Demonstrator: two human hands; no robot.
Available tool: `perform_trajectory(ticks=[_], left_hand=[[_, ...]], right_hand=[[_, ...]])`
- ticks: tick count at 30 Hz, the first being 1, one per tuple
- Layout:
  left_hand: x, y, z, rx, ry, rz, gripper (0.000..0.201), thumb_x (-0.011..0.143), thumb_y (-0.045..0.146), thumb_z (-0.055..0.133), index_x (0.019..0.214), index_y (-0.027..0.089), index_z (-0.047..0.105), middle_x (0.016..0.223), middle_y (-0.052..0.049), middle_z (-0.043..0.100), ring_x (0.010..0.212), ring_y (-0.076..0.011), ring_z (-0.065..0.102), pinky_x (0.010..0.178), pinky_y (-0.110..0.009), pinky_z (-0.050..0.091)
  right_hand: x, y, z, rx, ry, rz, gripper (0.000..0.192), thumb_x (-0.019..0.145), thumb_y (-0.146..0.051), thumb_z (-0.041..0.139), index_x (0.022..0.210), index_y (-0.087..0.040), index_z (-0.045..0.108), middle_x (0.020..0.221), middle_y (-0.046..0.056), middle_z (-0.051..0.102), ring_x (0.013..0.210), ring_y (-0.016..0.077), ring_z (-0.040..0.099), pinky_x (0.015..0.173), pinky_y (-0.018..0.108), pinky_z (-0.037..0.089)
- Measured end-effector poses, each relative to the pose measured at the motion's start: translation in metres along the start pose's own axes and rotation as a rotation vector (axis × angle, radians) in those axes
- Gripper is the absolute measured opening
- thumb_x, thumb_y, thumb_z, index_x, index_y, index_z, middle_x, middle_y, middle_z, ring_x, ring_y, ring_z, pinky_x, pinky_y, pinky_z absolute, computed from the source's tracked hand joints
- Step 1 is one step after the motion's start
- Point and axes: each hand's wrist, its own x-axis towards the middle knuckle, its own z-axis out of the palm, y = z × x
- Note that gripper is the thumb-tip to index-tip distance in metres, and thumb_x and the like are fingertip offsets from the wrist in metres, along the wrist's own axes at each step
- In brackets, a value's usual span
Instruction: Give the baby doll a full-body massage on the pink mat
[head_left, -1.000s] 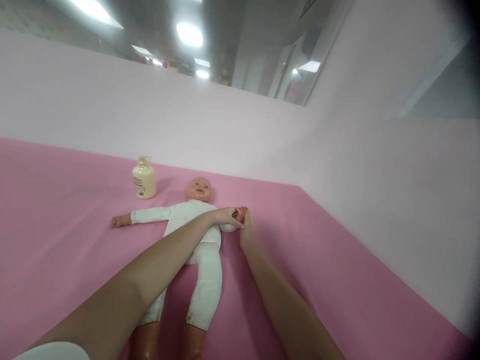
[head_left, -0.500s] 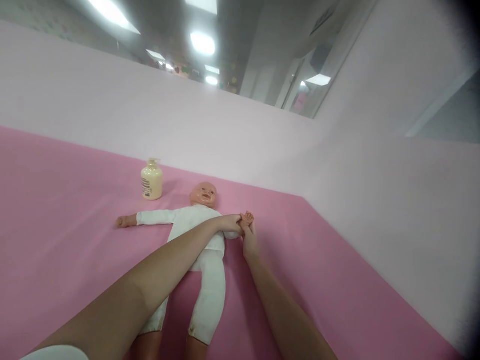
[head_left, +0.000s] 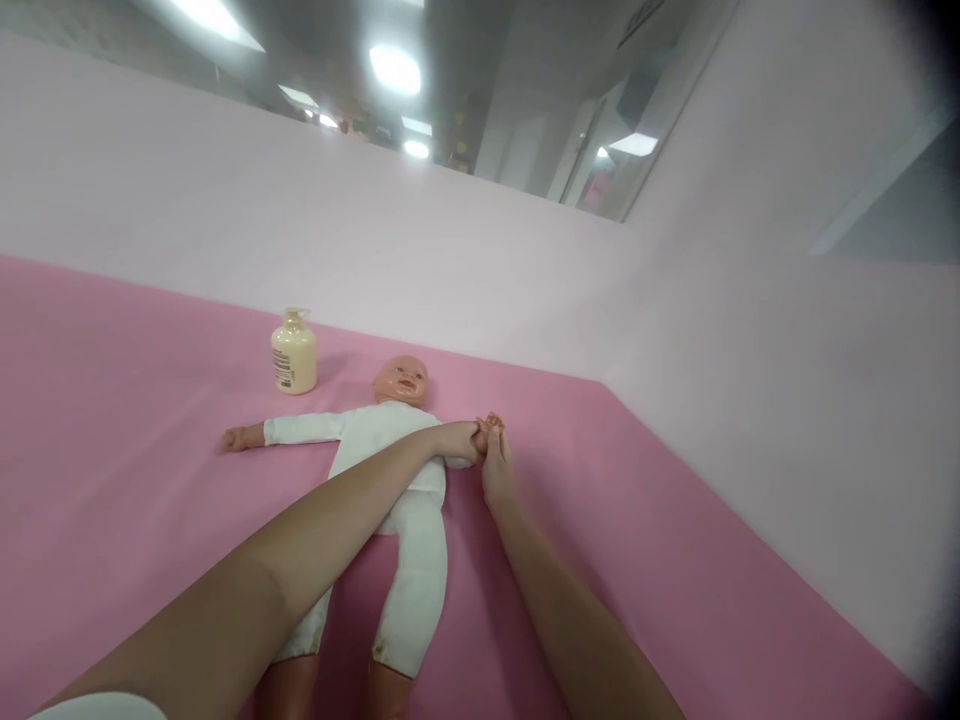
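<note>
A baby doll in a white cloth body lies face up on the pink mat, head toward the wall. My left hand reaches across its chest and is closed around the doll's forearm near the wrist, at the right of the picture. Against the doll's small hand, the fingers of my right hand are pressed together, gripping it from the near side. The doll's other arm stretches out to the left, untouched. My left forearm hides part of its belly and one leg.
A cream pump bottle stands on the pink mat, left of the doll's head. Behind the mat rises a white wall, with a mirror or glass pane above it reflecting lights. Another pale wall borders the right side.
The fingers of my right hand have moved up a little along the doll's hand. My left hand keeps its hold. The whole view has shifted slightly.
</note>
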Motion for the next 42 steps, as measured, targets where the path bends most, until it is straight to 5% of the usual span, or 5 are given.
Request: perform_trajectory(ticks=[5,13,25,33,42], left_hand=[[0.003,-0.002,0.002,0.006,0.004,0.017,0.018,0.061,0.021,0.065,0.077,0.017,0.061,0.071,0.001,0.06,0.072,-0.0177,0.06,0.065,-0.026,0.047],[0.002,-0.004,0.003,-0.031,0.028,0.055,0.024,0.065,0.022,0.063,0.088,0.015,0.062,0.08,-0.002,0.066,0.077,-0.0195,0.064,0.067,-0.027,0.05],[0.007,-0.008,0.007,-0.008,0.078,0.045,0.027,0.078,0.034,0.056,0.096,0.014,0.063,0.085,-0.004,0.069,0.081,-0.0197,0.064,0.078,-0.029,0.049],[0.01,-0.012,0.005,-0.158,0.144,-0.008,0.066,0.09,0.067,0.031,0.095,0.012,0.066,0.081,-0.009,0.071,0.087,-0.0224,0.066,0.086,-0.03,0.046],[0.012,-0.012,0.006,-0.161,0.23,-0.087,0.072,0.093,0.064,0.021,0.087,0.012,0.07,0.075,-0.012,0.073,0.082,-0.0245,0.069,0.085,-0.033,0.048]], right_hand=[[0.002,0.001,-0.002,-0.011,0.004,-0.028,0.056,0.089,-0.061,0.04,0.12,-0.022,0.064,0.145,0.004,0.05,0.139,0.0182,0.039,0.121,0.04,0.022],[-0.005,-0.003,-0.002,0.08,-0.12,0.027,0.055,0.083,-0.053,0.057,0.133,-0.032,0.054,0.153,-0.002,0.038,0.14,0.0214,0.038,0.111,0.042,0.041],[-0.001,-0.002,-0.001,0.126,-0.077,0.058,0.057,0.088,-0.059,0.044,0.131,-0.025,0.057,0.133,0.005,0.062,0.12,0.0244,0.059,0.094,0.041,0.052],[-0.003,-0.004,-0.001,0.131,-0.144,0.046,0.058,0.088,-0.06,0.047,0.138,-0.029,0.051,0.145,0.003,0.05,0.131,0.0256,0.05,0.095,0.04,0.052],[-0.002,0.001,-0.004,0.183,-0.135,0.086,0.061,0.086,-0.061,0.05,0.14,-0.033,0.048,0.143,-0.001,0.052,0.129,0.0255,0.052,0.095,0.04,0.052]])
